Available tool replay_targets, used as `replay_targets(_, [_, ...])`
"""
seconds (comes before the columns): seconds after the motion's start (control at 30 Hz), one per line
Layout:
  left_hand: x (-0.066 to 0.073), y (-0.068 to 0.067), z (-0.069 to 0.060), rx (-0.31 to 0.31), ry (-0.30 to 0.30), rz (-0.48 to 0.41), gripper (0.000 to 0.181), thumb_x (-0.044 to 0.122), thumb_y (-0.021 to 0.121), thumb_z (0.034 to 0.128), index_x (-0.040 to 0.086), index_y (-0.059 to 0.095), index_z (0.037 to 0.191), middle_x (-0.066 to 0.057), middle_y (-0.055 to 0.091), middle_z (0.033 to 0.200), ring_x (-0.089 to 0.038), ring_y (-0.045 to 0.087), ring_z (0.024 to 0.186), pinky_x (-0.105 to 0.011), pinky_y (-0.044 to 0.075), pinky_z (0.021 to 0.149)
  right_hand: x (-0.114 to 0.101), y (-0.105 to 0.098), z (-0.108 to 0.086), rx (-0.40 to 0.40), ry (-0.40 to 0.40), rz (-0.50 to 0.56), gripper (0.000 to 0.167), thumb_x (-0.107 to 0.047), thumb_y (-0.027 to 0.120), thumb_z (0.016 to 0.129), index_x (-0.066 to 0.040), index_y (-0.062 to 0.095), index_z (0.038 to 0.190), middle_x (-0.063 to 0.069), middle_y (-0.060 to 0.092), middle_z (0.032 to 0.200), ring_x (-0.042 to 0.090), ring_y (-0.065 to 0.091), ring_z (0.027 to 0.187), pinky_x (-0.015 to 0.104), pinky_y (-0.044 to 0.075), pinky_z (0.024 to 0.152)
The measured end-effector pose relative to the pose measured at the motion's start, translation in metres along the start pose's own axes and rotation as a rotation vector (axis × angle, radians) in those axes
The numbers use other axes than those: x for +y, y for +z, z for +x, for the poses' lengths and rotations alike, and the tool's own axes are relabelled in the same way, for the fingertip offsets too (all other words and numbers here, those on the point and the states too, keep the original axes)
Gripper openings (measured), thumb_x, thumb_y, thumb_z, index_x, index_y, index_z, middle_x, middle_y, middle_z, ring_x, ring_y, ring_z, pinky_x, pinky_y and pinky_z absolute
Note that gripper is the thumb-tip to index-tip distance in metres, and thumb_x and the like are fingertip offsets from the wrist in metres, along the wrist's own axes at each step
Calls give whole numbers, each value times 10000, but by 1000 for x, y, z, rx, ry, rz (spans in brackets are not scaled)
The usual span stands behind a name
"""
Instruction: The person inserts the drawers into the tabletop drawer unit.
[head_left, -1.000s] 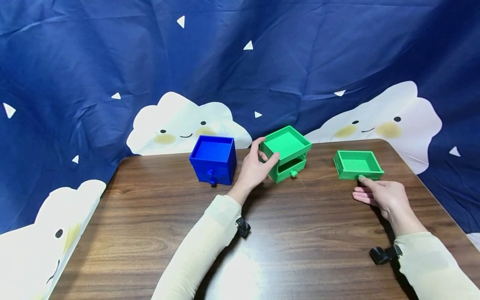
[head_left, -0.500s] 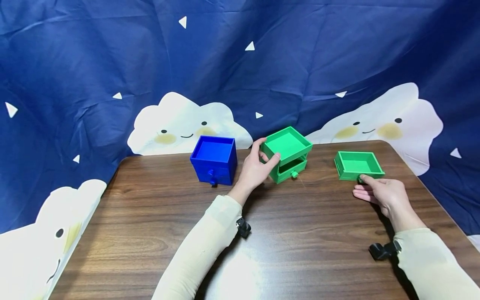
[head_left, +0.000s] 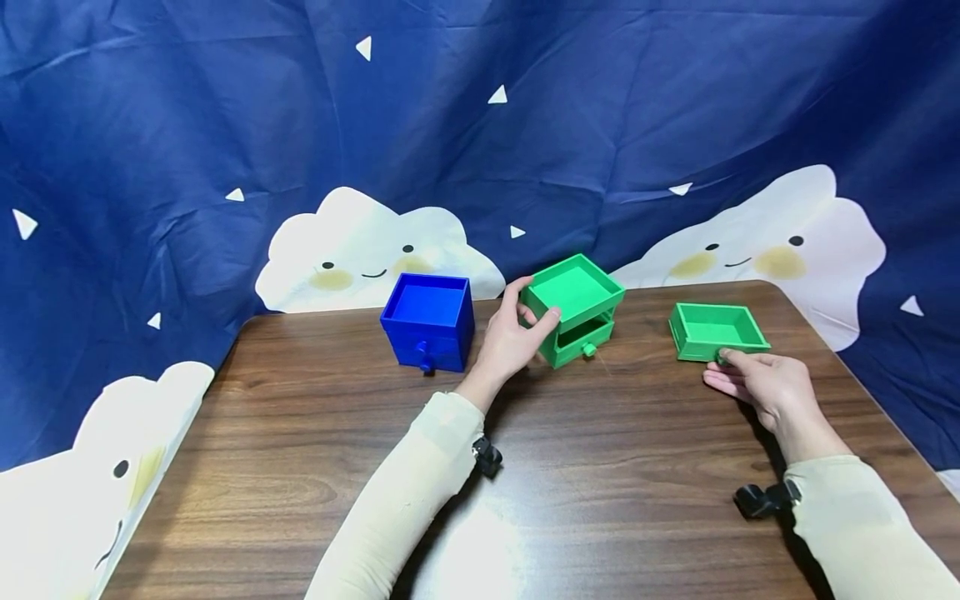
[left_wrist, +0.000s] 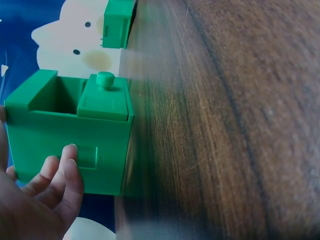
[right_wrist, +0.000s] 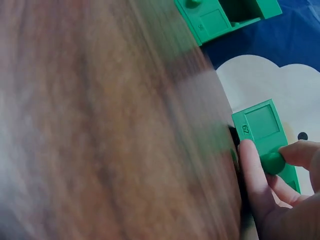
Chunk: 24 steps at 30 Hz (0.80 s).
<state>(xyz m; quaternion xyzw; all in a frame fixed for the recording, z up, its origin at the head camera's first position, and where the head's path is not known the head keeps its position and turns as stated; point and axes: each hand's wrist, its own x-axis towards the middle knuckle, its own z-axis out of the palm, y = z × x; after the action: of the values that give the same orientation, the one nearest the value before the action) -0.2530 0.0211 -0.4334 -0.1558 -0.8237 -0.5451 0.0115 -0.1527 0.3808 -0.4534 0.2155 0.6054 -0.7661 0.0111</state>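
In the head view, my left hand point(head_left: 512, 342) holds the left side of a small green drawer cabinet point(head_left: 573, 293), its thumb at the front corner and index finger further back. The left wrist view shows its other fingers against the cabinet wall point(left_wrist: 35, 132). The cabinet has an open upper slot and a knobbed lower drawer point(left_wrist: 102, 102) in place. To the right, my right hand point(head_left: 772, 392) pinches the round knob point(right_wrist: 273, 163) of a separate green drawer point(head_left: 716, 327), which sits upright on the table and has nothing inside. The thumb partly covers the knob in the head view.
A blue drawer cabinet point(head_left: 427, 321) with knobs on its front stands left of my left hand. All of it rests on a brown wooden table point(head_left: 600, 467). A dark blue curtain point(head_left: 450, 125) with white clouds hangs behind the table's back edge.
My right thumb has shifted slightly on the drawer's knob. The left hand, both cabinets and the loose drawer look unmoved, apart from a slight shift of the whole view.
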Motion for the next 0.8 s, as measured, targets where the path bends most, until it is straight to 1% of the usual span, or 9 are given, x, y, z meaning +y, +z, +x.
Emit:
replay_targets(0.2, [1, 0, -1, 3, -3, -2, 678, 473, 701, 1017, 268, 434, 1605, -23, 612, 998, -270, 597, 896, -303, 474, 767, 3, 6, -5, 48, -51, 61, 264, -25, 619, 1058, -76, 727, 823, 94, 786, 733, 165, 810, 691, 274, 657, 734])
replay_targets(0.37, [1, 0, -1, 4, -4, -5, 675, 473, 701, 1017, 267, 436, 1603, -39, 620, 1006, -268, 597, 902, -302, 472, 769, 6, 6, -8, 73, -55, 65, 284, -14, 618, 1047, -74, 743, 799, 85, 784, 732, 154, 809, 695, 262, 653, 738])
replay_targets(0.47, [1, 0, -1, 6, -4, -5, 670, 473, 703, 1017, 268, 441, 1600, -50, 628, 1011, -261, 597, 898, -298, 472, 765, 8, 6, -10, 68, -55, 76, 283, 0, 607, 1045, -65, 739, 802, 90, 784, 736, 157, 810, 701, 267, 654, 741])
replay_targets(0.63, [1, 0, 0, 9, 1, -7, 667, 470, 703, 1016, 270, 443, 1598, -38, 620, 1003, -266, 597, 895, -292, 472, 755, 10, 7, -14, 51, -78, 110, 275, 28, 597, 1038, -52, 738, 816, 109, 788, 747, 173, 814, 715, 282, 658, 746])
replay_targets(0.8, [1, 0, 0, 4, -3, -7, 670, 475, 699, 1017, 265, 441, 1599, -34, 616, 1003, -270, 596, 897, -290, 469, 751, 12, 10, -19, 25, -97, 116, 298, 49, 589, 1037, -47, 751, 806, 100, 785, 753, 165, 811, 722, 289, 662, 745])
